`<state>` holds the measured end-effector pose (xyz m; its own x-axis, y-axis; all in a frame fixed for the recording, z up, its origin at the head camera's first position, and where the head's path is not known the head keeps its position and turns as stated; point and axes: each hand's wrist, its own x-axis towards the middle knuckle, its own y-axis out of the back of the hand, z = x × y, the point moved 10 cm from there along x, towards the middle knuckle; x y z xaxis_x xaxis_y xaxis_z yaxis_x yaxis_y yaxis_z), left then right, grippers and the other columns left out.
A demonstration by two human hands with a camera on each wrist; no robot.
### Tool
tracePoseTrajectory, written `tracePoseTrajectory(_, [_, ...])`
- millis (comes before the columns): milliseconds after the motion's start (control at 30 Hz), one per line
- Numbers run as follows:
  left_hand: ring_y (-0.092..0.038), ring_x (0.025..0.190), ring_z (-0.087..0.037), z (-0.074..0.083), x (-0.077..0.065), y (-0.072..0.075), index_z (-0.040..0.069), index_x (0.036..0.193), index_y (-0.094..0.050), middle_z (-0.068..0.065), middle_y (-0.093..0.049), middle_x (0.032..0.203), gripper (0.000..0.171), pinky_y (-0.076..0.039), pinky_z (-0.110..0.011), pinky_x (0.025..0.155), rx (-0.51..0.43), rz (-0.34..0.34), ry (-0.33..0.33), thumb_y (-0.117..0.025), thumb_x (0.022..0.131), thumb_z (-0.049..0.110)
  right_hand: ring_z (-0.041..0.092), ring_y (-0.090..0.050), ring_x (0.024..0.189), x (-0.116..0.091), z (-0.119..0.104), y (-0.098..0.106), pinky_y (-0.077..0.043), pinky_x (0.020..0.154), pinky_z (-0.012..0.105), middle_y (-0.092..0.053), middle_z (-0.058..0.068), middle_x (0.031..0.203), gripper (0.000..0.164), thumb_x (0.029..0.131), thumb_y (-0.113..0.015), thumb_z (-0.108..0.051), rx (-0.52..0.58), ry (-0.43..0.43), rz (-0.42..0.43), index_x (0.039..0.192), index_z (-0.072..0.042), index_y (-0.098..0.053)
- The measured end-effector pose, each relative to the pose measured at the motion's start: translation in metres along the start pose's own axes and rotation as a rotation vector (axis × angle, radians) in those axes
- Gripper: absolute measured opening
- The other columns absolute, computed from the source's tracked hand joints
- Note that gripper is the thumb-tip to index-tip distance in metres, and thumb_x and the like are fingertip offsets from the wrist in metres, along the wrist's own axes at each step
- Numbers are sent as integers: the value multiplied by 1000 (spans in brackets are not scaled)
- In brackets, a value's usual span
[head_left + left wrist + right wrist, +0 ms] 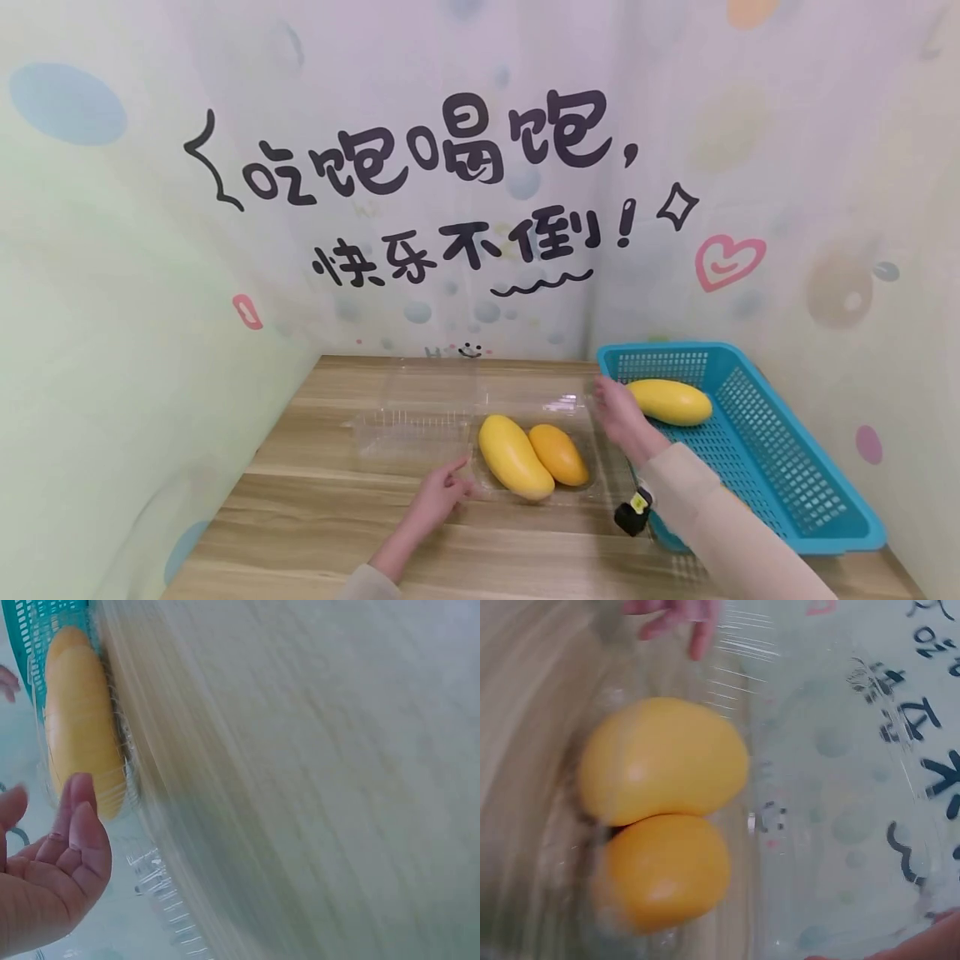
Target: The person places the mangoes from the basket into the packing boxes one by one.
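Two yellow mangoes, a larger mango [514,457] and a smaller mango [558,455], lie side by side in one half of a clear plastic clamshell box [412,429]. The box's lid half lies folded out to the left. My left hand [441,493] is at the box's front left side, fingers loosely extended and holding nothing. In the left wrist view this hand [56,866] shows thumb and fingers apart. My right hand [624,417] reaches to the box's back right corner, beside the basket, nothing visible in it. Whether either hand touches the plastic is unclear.
A blue plastic basket [813,450] stands at the right with a yellow mango [671,402] in it; my right forearm partly hides another fruit there. A printed curtain [450,317] closes off the wooden table [315,500] at the back.
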<state>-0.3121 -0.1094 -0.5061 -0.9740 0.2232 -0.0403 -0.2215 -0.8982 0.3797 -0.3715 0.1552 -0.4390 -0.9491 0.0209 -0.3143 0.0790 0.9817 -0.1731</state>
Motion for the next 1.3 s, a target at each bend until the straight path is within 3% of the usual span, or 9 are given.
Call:
tracePoseTrajectory(33, [-53,54,-14,-2,-1,1,-13,122,-47,-20,-63,80,41,-45,-24,48,-29,4,14,-51,93,16,28,-44,112,-3,3,0,-29,104,38,-31,24,129,53,97,-27,-17,-81,13,-15,142,6,-10])
tracePoseTrajectory(67, [-55,55,-15,-3,-1,2,-13,118,-50,-21,-64,82,41,-45,-25,48,-50,8,29,-48,95,21,28,-46,106,-6,6,0,-33,101,38,-33,26,126,56,97,-29,-14,-157,27,-23,143,7,-4])
tracePoseTrajectory(167, [-59,57,-16,-7,-2,3,-13,114,-51,-21,-65,86,51,-44,-24,47,-100,6,70,-39,98,33,29,-48,93,-15,17,1,-38,93,43,-39,25,117,56,93,-34,-11,-325,54,-13,140,9,-12])
tracePoseTrajectory(200, [-60,58,-16,-8,-3,3,-13,113,-51,-20,-66,87,54,-43,-23,47,-105,2,83,-37,98,37,33,-47,103,-19,21,2,-36,97,48,-37,28,124,56,92,-37,-11,-345,61,-9,140,9,-14])
tracePoseTrajectory(267, [-61,59,-16,-9,-3,1,-13,121,-45,-21,-66,89,58,-43,-23,48,-128,-20,100,-35,98,39,43,-28,125,-26,30,0,-26,104,55,-22,31,139,55,93,-37,-11,-389,68,-27,139,9,-15])
tracePoseTrajectory(533, [-62,61,-15,-12,-4,-2,-13,123,-42,-21,-66,93,60,-44,-23,49,-136,-46,129,-31,99,41,47,-19,130,-34,53,2,-23,105,57,-19,33,141,49,92,-37,-7,-569,91,9,136,9,-22])
tracePoseTrajectory(767, [-58,59,-9,-13,-5,-6,-12,126,-42,-24,-64,93,52,-42,-20,49,-168,-51,140,-42,97,31,47,-25,127,-39,63,-2,-29,100,58,-26,32,139,45,92,-37,-5,-593,146,31,133,10,-27])
tracePoseTrajectory(1067, [-60,58,-5,-19,-3,-13,-11,109,-53,-19,-67,91,34,-44,-16,48,-233,-72,170,-48,92,19,48,-25,127,-45,65,-3,-27,102,58,-28,33,137,42,93,-33,-4,-574,219,48,131,12,-30])
tracePoseTrajectory(1300, [-59,57,-5,-20,-1,-14,-2,90,-56,-10,-67,81,18,-43,-15,47,-278,-51,216,-49,89,14,42,-20,133,-52,76,5,-19,108,54,-24,26,144,41,99,-25,-12,-449,237,112,136,5,-32])
